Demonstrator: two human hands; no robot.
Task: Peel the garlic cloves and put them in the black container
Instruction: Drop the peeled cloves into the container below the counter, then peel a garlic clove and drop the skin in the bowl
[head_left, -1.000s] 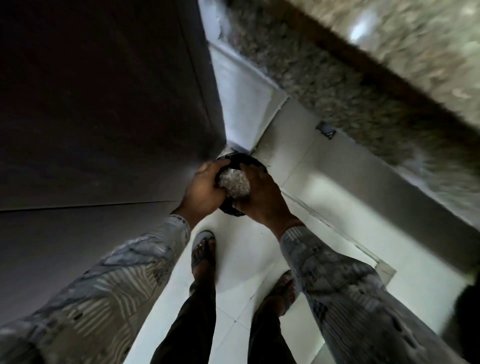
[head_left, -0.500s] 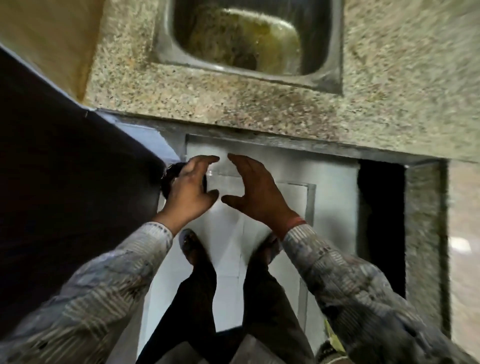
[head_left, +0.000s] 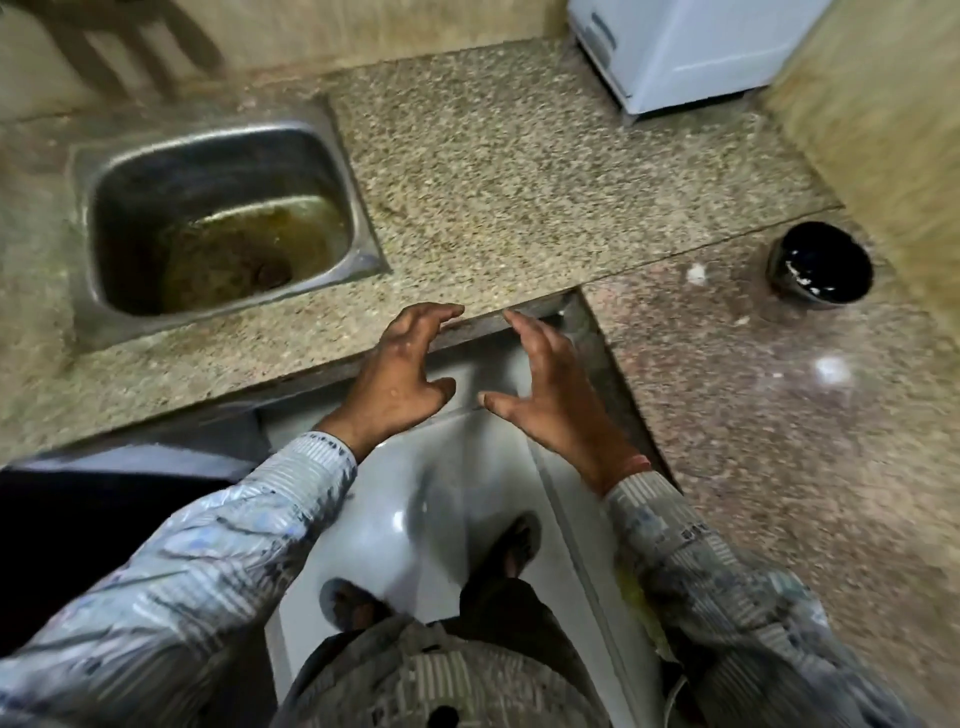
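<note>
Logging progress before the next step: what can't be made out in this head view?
- black container: head view, dark interior; pale flecks too small to identify as cloves.
- white speck on the counter: head view, blurred, too small.
- white appliance: head view, cut off by the top edge.

The left sleeve (head_left: 208, 561) and right sleeve (head_left: 701, 571), both striped and patterned, reached forward from the lower corners. The left hand (head_left: 402, 374) and right hand (head_left: 558, 400) hovered side by side, palms turned towards each other, fingers spread and gently curved (neither held anything). Their thumbs pointed inward, nearly meeting. Below, the sandalled left foot (head_left: 348, 605) and right foot (head_left: 514, 545) stood apart.
</note>
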